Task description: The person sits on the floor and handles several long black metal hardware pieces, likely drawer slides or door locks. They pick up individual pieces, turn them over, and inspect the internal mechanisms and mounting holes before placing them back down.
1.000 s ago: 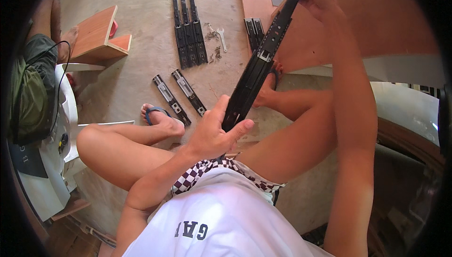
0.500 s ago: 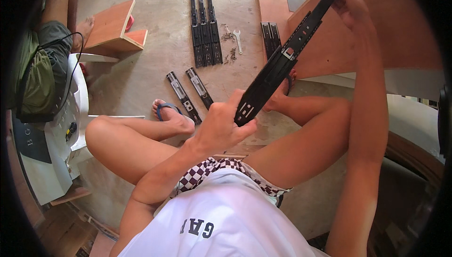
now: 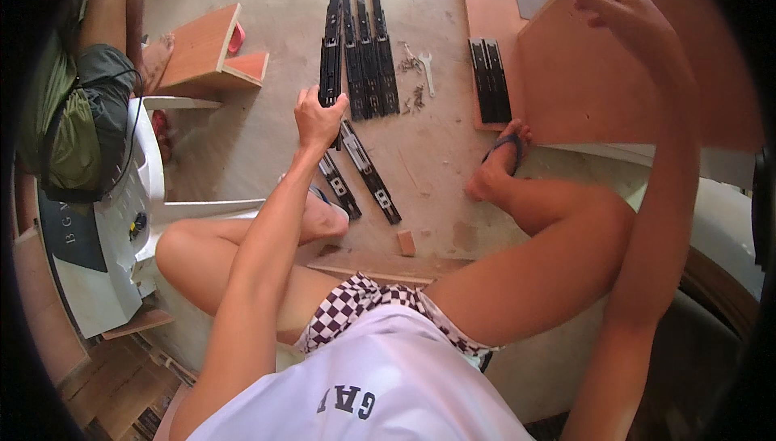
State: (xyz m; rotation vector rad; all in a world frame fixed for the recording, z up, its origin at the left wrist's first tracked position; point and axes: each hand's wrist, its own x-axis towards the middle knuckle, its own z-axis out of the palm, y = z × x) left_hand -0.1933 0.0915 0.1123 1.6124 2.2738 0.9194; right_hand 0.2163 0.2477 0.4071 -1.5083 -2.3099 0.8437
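My left hand (image 3: 321, 122) grips the near end of an extended black drawer slide (image 3: 331, 57), beside a row of three similar extended drawer slides (image 3: 371, 77) on the floor. Just below that hand, two shorter drawer slides (image 3: 370, 173) with silver fittings lie slanted, one partly covered by my wrist. Up at the right, my right hand (image 3: 616, 3) is raised over a reddish wooden panel (image 3: 614, 69), holding nothing, with its fingers loosely bent and apart.
A wrench (image 3: 428, 74) and small screws (image 3: 415, 100) lie right of the row. Two more slides (image 3: 489, 81) rest on a wooden board. At left, a person (image 3: 105, 77) sits near a white plastic chair (image 3: 145, 166) and a wooden piece (image 3: 198, 49). A small wood block (image 3: 406, 242) lies between my legs.
The extended slide has moved from in front of me to the left end of the row, held by my left hand. My right hand has let go of its far end.
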